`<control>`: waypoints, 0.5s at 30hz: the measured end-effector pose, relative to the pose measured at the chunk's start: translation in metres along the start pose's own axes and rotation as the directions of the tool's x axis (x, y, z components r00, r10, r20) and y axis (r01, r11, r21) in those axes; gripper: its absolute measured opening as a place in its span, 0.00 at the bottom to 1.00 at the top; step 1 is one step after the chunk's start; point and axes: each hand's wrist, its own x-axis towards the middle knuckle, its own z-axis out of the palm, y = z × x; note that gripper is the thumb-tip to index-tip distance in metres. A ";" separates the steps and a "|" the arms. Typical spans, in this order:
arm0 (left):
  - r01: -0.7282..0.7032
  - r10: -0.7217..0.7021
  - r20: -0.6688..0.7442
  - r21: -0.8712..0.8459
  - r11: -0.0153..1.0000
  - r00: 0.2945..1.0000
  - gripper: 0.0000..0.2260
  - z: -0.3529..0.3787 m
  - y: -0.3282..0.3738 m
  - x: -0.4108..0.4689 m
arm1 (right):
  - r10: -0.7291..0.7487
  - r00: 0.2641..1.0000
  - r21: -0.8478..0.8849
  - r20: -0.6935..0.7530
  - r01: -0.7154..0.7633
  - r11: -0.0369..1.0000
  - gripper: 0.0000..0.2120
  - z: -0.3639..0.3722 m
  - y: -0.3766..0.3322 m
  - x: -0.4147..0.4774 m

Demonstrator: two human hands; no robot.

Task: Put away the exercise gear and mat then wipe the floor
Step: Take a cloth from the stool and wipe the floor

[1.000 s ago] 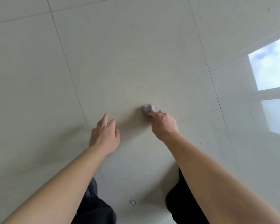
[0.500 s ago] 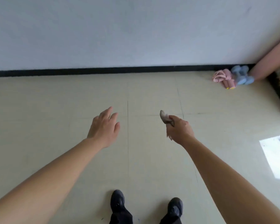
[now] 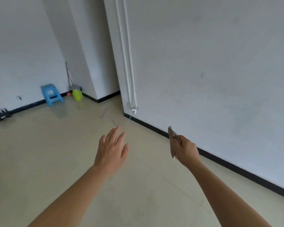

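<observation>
Hands were well apart in front of you, both raised above the pale tiled floor (image 3: 39, 161). Your left hand (image 3: 111, 150) was back-up with its fingers straight and slightly spread, holding nothing and touching nothing. Your right hand (image 3: 187, 150) was curled round a crumpled cloth (image 3: 173, 138) (greyish-pink and creased, too blurred to tell the fabric). One end of it stuck up past your knuckles and a smaller tip poked out below the hand. The cloth was off the floor, held in the air on the side nearer the white wall (image 3: 220, 79) to your right, in front of its black skirting (image 3: 236, 171).

Two white pipes (image 3: 129, 63) ran down that wall close to its outer corner and ended at a small white fitting (image 3: 134, 110) just above the skirting. A thin cable (image 3: 107, 117) trailed over the floor from there.

Farther off to your left, a blue plastic stool (image 3: 51, 94) stood by the far wall. Beside it, in the corner, sat a yellow-green object (image 3: 77, 94) with a long-handled tool (image 3: 68, 74) leaning above it. A black toothed object (image 3: 0, 114) lay against the skirting at the left edge.
</observation>
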 end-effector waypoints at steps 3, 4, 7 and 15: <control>0.174 -0.170 -0.068 0.053 0.983 0.983 0.26 -0.039 -0.096 -0.022 | -0.162 0.982 -0.019 0.091 0.165 0.986 0.15 0.067 -0.083 0.011; 0.221 -0.214 -0.092 0.069 0.973 0.972 0.26 -0.050 -0.127 -0.030 | -0.216 0.969 -0.017 0.120 0.220 0.975 0.12 0.091 -0.112 0.012; 0.331 -0.315 -0.156 0.089 0.939 0.936 0.26 -0.077 -0.214 -0.057 | -0.347 0.919 0.014 0.187 0.351 0.936 0.08 0.170 -0.194 0.010; 0.449 -0.421 -0.168 0.199 0.871 0.891 0.24 -0.108 -0.424 -0.100 | -0.468 0.840 0.130 0.274 0.450 0.884 0.07 0.361 -0.367 0.016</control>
